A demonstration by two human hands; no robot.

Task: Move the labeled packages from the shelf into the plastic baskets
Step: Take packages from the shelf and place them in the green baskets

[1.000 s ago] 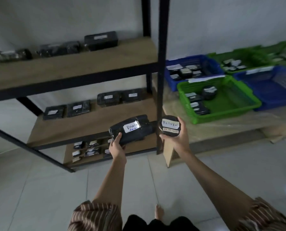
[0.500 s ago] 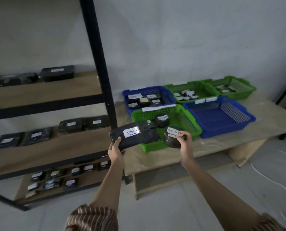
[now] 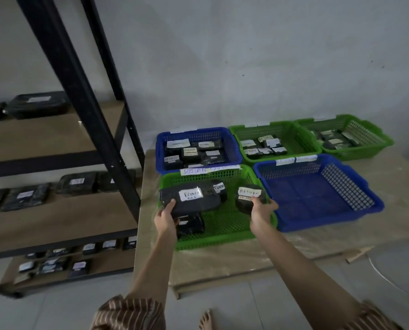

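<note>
Packages marked RETURN hang over the near green basket (image 3: 225,241): the left hand (image 3: 166,219) grips the long package (image 3: 189,198), the right hand (image 3: 261,210) clutches the round package (image 3: 246,197). This looks like the drop-off step; next, both need lowering beside the packages already inside, then letting go.

Dim, flat indoor light with a bluish-grey cast; soft shadows darken the shelf (image 3: 55,129) bays at the left. Wide-angle distortion slants the black upright (image 3: 79,96). Package labels (image 3: 191,194) glare faintly, and the picture is soft throughout
</note>
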